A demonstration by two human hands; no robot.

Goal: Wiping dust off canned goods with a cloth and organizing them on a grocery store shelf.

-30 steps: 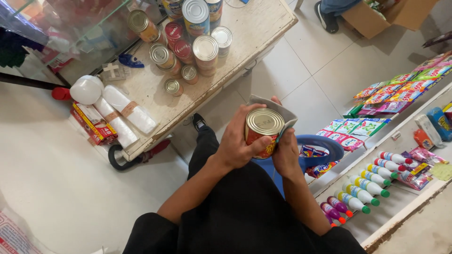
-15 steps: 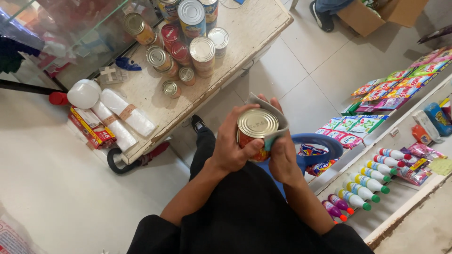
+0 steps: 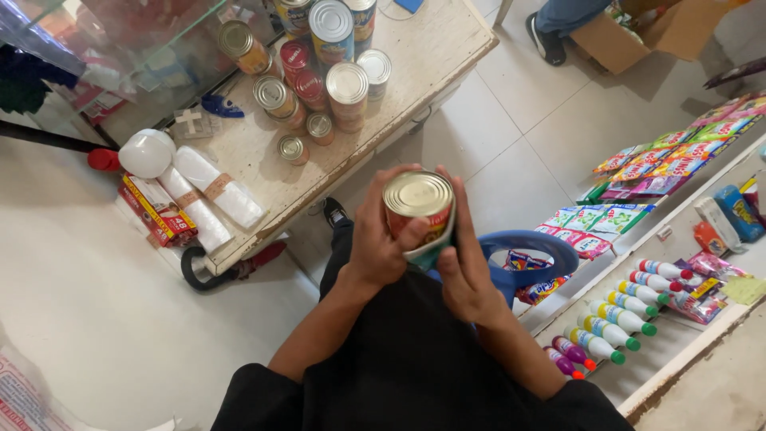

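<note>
Compared with a second ago, the can (image 3: 419,206) sits a little higher and more squarely between the two hands, its lid now facing the camera almost flat. Taking the can as the landmark and going from the largest thing down: up and to the left of it stands the pale wooden tabletop (image 3: 263,172), worn at its edge; on the floor to the right of the can runs a low white shelf (image 3: 678,339) with rows of small bottles and bright packets; just right of the can and below it curves a blue handle (image 3: 531,243), seemingly of a basket. On the tabletop, well above the can, stands a cluster of tins (image 3: 331,60) of mixed sizes, and far to the left lie white rolls (image 3: 219,191) beside a white dome-shaped lid. The left hand (image 3: 383,239) wraps the can's side, thumb pressed across its label; the right hand (image 3: 463,263) cups the other side with fingers (image 3: 456,209) close together, pinning what looks like a thin sheet against the wall. The can is held in mid-air over the person's lap. It looks rigid and probably weighty if full, with a smooth label that could slip, so the cylindrical wall is the sound place to grip, away from the rim.
</note>
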